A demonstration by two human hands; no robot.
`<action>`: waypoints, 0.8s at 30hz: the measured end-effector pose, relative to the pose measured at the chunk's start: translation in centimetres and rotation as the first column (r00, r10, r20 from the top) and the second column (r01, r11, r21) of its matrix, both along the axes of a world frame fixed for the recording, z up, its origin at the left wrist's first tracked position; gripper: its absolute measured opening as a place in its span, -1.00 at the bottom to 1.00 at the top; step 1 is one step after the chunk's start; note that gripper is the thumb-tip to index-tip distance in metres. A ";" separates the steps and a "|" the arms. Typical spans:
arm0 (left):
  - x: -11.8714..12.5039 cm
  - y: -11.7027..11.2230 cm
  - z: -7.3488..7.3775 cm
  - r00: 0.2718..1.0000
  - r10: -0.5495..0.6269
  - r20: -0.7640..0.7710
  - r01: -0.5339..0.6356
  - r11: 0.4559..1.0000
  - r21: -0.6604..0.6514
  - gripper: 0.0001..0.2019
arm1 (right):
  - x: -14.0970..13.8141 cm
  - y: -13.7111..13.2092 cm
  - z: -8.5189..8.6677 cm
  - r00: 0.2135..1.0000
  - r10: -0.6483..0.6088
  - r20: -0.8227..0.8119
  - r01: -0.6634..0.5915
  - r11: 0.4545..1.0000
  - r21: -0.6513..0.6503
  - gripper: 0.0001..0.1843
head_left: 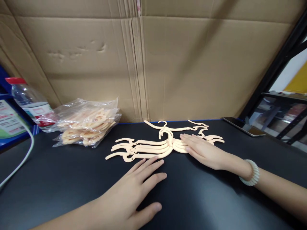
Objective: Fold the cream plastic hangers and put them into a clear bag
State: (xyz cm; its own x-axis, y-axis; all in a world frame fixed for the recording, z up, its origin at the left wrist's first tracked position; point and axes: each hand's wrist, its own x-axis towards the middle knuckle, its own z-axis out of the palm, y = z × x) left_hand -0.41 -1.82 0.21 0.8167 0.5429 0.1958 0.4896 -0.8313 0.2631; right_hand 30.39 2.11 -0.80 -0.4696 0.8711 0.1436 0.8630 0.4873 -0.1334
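Observation:
Several cream plastic clothes hangers (152,147) lie overlapped on the black tabletop (199,198), their hooks bunched near the middle. Behind them a single hanger (176,129) lies closer to the cardboard. My left hand (141,187) is open, palm down with fingers spread, its fingertips at the front edge of the overlapped hangers; whether they touch is unclear. My right hand (203,150) lies flat over the right arms of the hangers and covers part of them, fingers stretched out. A pale coiled band (251,172) circles my right wrist.
Clear plastic bags of hangers (88,123) are piled at the back left, beside a red-capped bottle (35,105). A white cable (25,163) curves along the left. Cardboard (192,64) walls the back. A phone-like flat device (244,126) lies at the back right, near a black metal frame (266,67).

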 end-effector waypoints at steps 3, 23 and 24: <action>0.0 0.0 0.1 1.000 0.001 -0.017 0.000 1.000 0.004 -0.47 | 0.0 0.0 0.0 1.000 0.002 -0.010 -0.002 1.000 0.002 -0.33; -0.2 0.6 1.1 0.990 -0.082 -0.113 0.078 0.996 -0.038 -0.49 | -0.1 -0.3 0.2 0.997 -0.015 0.076 0.015 1.000 -0.006 -0.31; -0.2 0.6 1.2 0.990 -0.082 -0.114 0.078 0.996 -0.040 -0.49 | -0.2 -0.4 0.2 0.997 -0.017 0.076 0.018 1.000 -0.008 -0.31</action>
